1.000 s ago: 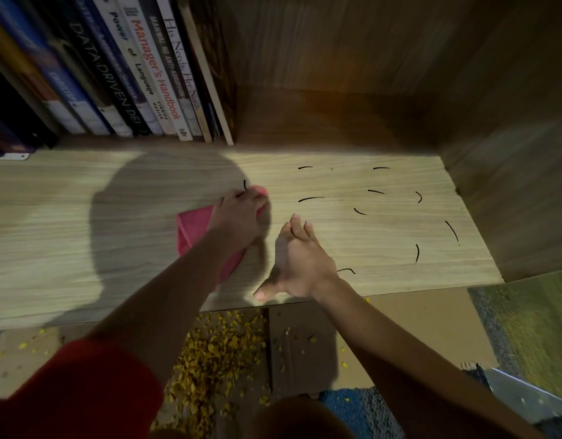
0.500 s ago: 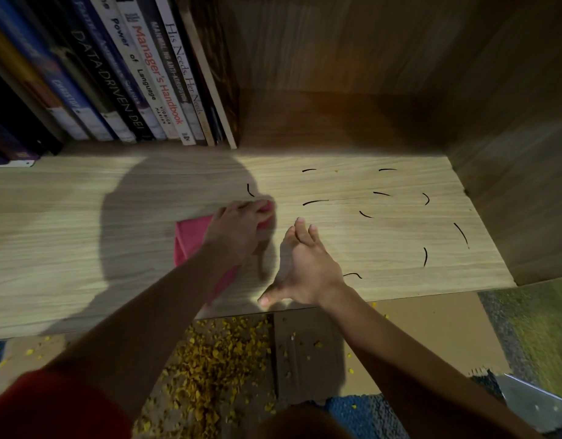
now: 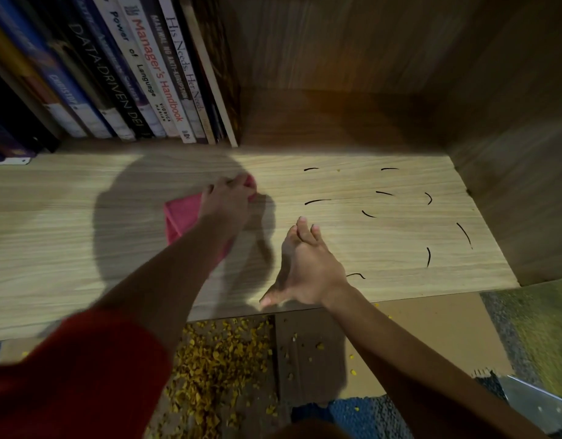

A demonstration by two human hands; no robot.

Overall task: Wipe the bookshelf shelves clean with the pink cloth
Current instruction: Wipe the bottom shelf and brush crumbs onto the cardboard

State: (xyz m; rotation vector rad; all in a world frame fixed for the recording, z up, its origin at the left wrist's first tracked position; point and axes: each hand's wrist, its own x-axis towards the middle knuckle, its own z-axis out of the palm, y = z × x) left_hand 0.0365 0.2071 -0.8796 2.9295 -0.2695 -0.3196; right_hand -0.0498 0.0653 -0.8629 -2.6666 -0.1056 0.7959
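At the far left a row of books [image 3: 114, 83] stands upright at the back of the shelf [image 3: 51, 248], their spines leaning slightly, with titles such as "Manager's Handbook" readable. The shelf is pale wood grain, lit from the front, and a round shadow lies across its middle. A red sleeve [image 3: 67, 375] fills the lower left corner, and from it the left arm reaches forward over the shelf's front edge. The left hand [image 3: 225, 201] presses palm down on the cloth [image 3: 181, 217], fingers curled over its far edge and clamped on it; the cloth lies flat on the shelf, its pink corner showing to the left of the wrist and a bit past the fingertips. Below the shelf edge, yellow crumbs [image 3: 216, 359] are scattered thickly over brown cardboard [image 3: 431, 327] on the floor. Just right of the cloth, not touching it, the right hand [image 3: 305, 267] rests flat on the shelf near the front edge, fingers together and pointing away, thumb spread out to the left, holding nothing. Further right, short black curved marks [image 3: 317, 201] are dotted over the shelf up to the dark wooden side wall [image 3: 511, 185].
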